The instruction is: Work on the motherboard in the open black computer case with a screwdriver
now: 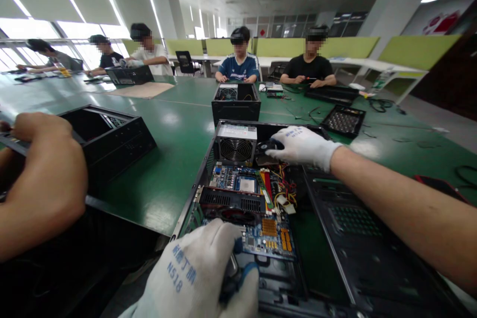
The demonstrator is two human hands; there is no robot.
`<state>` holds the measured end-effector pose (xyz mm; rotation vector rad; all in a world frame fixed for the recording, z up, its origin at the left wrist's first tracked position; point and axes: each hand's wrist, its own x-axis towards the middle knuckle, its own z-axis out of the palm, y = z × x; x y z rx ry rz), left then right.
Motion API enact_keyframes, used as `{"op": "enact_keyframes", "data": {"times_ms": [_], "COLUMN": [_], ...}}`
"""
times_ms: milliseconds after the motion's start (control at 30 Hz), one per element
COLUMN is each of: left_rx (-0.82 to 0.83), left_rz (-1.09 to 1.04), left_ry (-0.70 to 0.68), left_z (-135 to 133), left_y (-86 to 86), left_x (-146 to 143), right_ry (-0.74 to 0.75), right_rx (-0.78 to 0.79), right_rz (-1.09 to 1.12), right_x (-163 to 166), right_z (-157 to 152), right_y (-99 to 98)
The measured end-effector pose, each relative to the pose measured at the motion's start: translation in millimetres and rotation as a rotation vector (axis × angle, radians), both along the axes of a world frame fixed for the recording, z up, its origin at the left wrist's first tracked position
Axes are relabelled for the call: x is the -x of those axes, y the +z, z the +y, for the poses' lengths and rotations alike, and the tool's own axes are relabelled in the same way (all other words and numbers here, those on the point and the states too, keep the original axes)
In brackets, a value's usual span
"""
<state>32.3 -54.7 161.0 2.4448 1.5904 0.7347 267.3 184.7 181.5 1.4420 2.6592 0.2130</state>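
An open black computer case [203,179] lies on its side before me. My right hand [301,148], in a white glove, is closed on a black cooling fan [267,147] beside the power supply [236,141]. Below it are the blue motherboard [253,241] with a bare silver processor [247,185], green and red memory sticks [265,184] and a dark graphics card [227,201]. Over the case's near left part, my gloved left hand [201,268] has its thumb and fingers curled around something dark with a metallic glint, mostly hidden by the glove.
Loose wires with white connectors [286,203] lie beside the board. Another person's arm [44,179] reaches over a second black case [115,144] on my left. Across the green table [175,144] stands a further case [236,104]; several people work there.
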Motion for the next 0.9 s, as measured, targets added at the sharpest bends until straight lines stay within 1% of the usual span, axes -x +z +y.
{"op": "enact_keyframes", "data": {"times_ms": [67, 133, 200, 267, 333, 400, 433, 500, 533, 600, 700, 800, 900], "left_rx": [0.011, 0.003, -0.026, -0.056, -0.043, 0.017, 0.047, 0.084, 0.109, 0.22, 0.395, 0.446, 0.471], "left_rz": [0.002, 0.017, 0.041, 0.068, 0.141, 0.281, 0.353, 0.437, 0.465, 0.559, 0.687, 0.738, 0.765], "left_ry": [-0.015, -0.022, -0.01, 0.024, 0.027, -0.01, -0.025, -0.007, -0.012, -0.052, -0.109, -0.124, -0.152], "left_z": [-1, 0, 5, 17, 37, 63, 77, 108, 123, 152, 189, 213, 223], "left_y": [2.8, 6.6, 12.9, 22.1, 32.9, 41.7, 44.0, 43.0, 39.7, 28.5, 4.6, -21.2, -42.5], "left_x": [2, 4, 4, 0, -7, -16, -20, -30, -35, -45, -57, -62, -62], "right_ry": [0.015, 0.031, 0.042, 0.037, 0.023, 0.011, 0.002, -0.021, -0.034, -0.04, -0.008, 0.01, 0.017], "right_rx": [0.028, 0.055, 0.085, 0.118, 0.129, 0.117, 0.106, 0.084, 0.077, 0.077, 0.102, 0.118, 0.126], "right_rz": [0.142, 0.289, 0.414, 0.508, 0.584, 0.646, 0.671, 0.708, 0.717, 0.723, 0.708, 0.714, 0.74], "right_x": [-16, -32, -47, -59, -68, -74, -76, -79, -80, -82, -84, -86, -88], "right_z": [-12, -25, -36, -43, -46, -46, -45, -43, -43, -43, -45, -49, -50], "right_y": [6.5, 9.1, 7.2, 1.8, -5.1, -11.3, -13.5, -15.8, -16.1, -15.4, -13.0, -11.4, -11.9]}}
